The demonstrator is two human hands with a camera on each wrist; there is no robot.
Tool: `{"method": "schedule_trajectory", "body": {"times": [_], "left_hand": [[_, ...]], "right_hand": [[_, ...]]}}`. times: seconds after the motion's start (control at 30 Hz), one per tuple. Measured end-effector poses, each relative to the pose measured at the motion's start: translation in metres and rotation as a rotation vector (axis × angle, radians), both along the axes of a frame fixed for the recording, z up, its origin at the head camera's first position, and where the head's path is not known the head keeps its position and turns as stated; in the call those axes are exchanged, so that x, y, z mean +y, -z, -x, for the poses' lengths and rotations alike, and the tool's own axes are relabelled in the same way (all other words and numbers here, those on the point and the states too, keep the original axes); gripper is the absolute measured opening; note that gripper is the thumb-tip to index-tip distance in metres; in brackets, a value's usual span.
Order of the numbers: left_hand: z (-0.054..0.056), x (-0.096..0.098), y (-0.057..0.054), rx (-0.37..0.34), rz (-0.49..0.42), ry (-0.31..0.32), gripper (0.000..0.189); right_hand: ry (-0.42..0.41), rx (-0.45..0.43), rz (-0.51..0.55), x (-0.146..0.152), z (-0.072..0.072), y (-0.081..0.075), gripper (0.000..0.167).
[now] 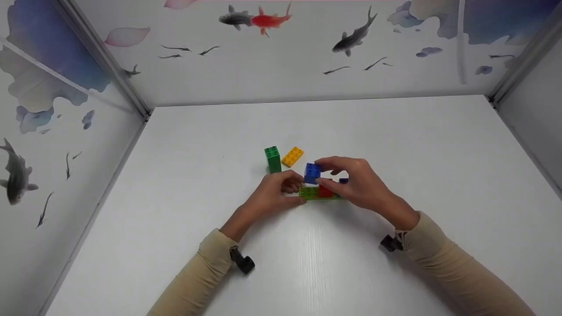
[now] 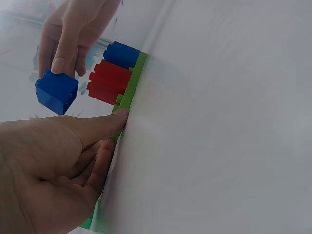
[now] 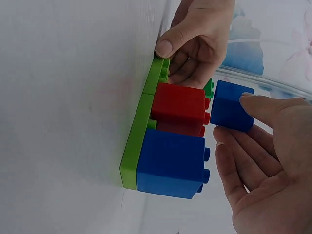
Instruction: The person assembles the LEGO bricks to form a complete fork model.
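My right hand (image 1: 362, 184) pinches a blue building brick (image 1: 312, 173) between thumb and fingers, held in the air above the left part of a light green base strip (image 1: 308, 192). That strip lies low on the table, and a seam crosses it in the right wrist view. My left hand (image 1: 272, 193) pinches the strip's left end, thumb on the near side. A red brick (image 3: 178, 105) stands on the strip's middle. Another blue brick (image 3: 170, 158) is mounted at its right end, partly hidden behind my right hand in the head view.
Behind my left hand a tall dark green brick stack (image 1: 273, 159) stands upright. Beside it lies a flat yellow studded plate (image 1: 292, 156). The white table (image 1: 210, 136) is bordered at the back and sides by panels, with printed fish on the back and left ones.
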State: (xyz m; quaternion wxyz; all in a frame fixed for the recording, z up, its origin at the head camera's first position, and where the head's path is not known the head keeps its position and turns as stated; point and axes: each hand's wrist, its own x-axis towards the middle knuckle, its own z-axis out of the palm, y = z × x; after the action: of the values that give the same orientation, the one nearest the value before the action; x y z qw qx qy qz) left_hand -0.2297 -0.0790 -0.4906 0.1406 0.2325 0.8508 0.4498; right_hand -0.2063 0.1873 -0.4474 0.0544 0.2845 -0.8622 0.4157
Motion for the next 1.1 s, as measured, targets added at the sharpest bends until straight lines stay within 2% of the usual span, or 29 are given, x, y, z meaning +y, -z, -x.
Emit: {"method": "schedule_trajectory", "body": {"times": [0.13,0.33,0.67,1.1], "left_hand": [[0.000,0.000,0.000,0.008,0.009,-0.003,0.042],[0.000,0.001,-0.002,0.029,0.027,-0.009,0.041],[0.000,0.001,-0.002,0.015,0.041,-0.013,0.040],[0.002,0.001,0.000,0.010,0.019,-0.009,0.042]], "right_hand": [[-0.033,-0.006,-0.005,-0.003,0.000,0.001,0.040],[-0.040,-0.029,-0.050,-0.008,-0.001,0.003,0.040],[-0.080,-0.080,-0.058,-0.013,-0.001,0.009,0.039],[-0.057,-0.098,-0.143,-0.016,0.001,0.013,0.038]]}}
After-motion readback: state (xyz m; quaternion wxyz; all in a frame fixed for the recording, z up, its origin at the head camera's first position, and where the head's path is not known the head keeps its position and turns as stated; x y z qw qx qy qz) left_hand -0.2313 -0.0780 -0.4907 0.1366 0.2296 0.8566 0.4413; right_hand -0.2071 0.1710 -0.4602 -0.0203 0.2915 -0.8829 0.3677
